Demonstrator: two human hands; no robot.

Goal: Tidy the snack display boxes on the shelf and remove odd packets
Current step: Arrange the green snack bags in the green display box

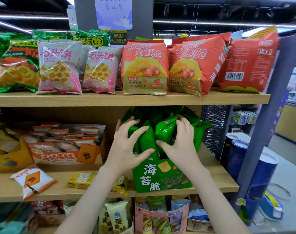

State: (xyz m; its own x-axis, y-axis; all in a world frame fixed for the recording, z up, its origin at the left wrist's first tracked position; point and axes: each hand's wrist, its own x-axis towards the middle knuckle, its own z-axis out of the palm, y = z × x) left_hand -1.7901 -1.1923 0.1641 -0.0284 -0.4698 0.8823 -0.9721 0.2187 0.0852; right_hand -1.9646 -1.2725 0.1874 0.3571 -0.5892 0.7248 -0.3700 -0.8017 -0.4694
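Shelf (pixel 211 179), middle board: one.
Green box (pixel 160 178): one, at the board's right front edge. Light card, likely slides by its sides.
Orange box (pixel 59 157): one, to its left.
Green packets (pixel 148 141): about six tops show, more hidden. Upright in the green box; puffed foil, probably light, slippery and crushable, so best taken by the top seams.
Left hand (pixel 127 146): fingers spread, pressing packet fronts.
Right hand (pixel 181 144): fingers hooked over a packet top, thumb across its front.
Loose on the board: white packet (pixel 33 180), one; yellow packets (pixel 80 179), two.
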